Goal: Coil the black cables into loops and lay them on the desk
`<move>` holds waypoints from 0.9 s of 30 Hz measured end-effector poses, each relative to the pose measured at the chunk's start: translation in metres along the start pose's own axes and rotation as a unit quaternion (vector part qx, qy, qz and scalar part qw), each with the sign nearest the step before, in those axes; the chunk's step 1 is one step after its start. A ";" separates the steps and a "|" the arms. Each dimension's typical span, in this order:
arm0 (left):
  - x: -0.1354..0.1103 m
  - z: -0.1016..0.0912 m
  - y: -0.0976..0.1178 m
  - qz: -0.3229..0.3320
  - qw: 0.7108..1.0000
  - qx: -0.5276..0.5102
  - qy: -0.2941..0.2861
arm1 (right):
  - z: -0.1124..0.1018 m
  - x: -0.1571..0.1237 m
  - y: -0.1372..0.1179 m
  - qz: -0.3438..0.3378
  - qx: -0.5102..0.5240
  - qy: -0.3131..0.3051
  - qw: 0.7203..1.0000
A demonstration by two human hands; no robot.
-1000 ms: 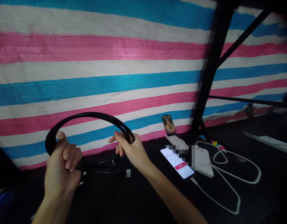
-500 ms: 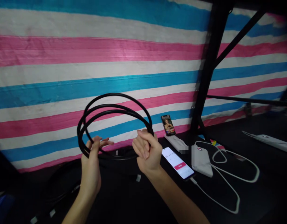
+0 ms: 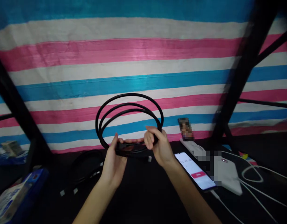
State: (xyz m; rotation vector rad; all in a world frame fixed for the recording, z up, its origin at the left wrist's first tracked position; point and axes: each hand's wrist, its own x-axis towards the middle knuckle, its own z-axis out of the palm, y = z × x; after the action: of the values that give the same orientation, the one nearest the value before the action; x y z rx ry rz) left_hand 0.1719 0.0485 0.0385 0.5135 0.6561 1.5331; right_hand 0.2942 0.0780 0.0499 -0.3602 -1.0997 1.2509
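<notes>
A black cable [image 3: 129, 99] is wound into a coil of about three loops and held up in front of the striped sheet. My left hand [image 3: 115, 161] supports the bottom of the coil from below, thumb and fingers around the strands. My right hand [image 3: 157, 146] is closed on the coil's right side, where the loops meet. A silver plug end [image 3: 149, 159] hangs just under the coil between the two hands.
Another black cable coil [image 3: 86, 171] with plugs lies on the dark table at the left. A lit phone [image 3: 195, 171], a white power bank [image 3: 228, 177] with white cords and a propped phone [image 3: 185, 128] sit at the right. Blue boxes [image 3: 20, 193] stand at far left. Black frame posts rise on both sides.
The view has shifted left. My left hand has closed under the bottom of the coil, and the loops are gathered tighter between both hands.
</notes>
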 end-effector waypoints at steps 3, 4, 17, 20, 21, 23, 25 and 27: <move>0.012 -0.010 0.010 0.133 0.986 0.098 -0.010 | -0.012 0.012 0.004 0.008 -0.127 0.020 0.992; 0.016 -0.014 0.014 0.159 0.977 0.141 -0.013 | -0.015 0.015 0.005 -0.002 -0.166 0.029 0.986; 0.018 -0.025 0.031 0.306 0.830 0.463 0.051 | 0.004 -0.014 -0.003 -0.103 -0.411 -0.057 0.904; 0.012 -0.021 0.035 0.322 0.829 0.455 0.045 | 0.007 -0.016 -0.004 -0.089 -0.338 -0.067 0.934; 0.008 -0.021 0.038 0.314 0.838 0.446 0.030 | 0.008 -0.015 -0.004 -0.093 -0.320 -0.060 0.941; 0.001 -0.020 0.044 0.278 0.859 0.430 -0.016 | 0.007 -0.013 -0.006 -0.097 -0.299 -0.044 0.948; -0.006 -0.019 0.050 0.231 0.873 0.426 -0.059 | 0.004 -0.010 -0.008 -0.083 -0.280 -0.045 0.955; -0.011 -0.019 0.053 0.199 0.875 0.433 -0.086 | 0.001 -0.007 -0.009 -0.061 -0.257 -0.059 0.963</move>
State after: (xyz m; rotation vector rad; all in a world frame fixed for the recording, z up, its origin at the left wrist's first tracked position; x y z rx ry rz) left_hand 0.1211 0.0356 0.0610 1.5262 1.1440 1.4805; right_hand 0.2995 0.0683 0.0541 -0.6034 -1.5259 0.8731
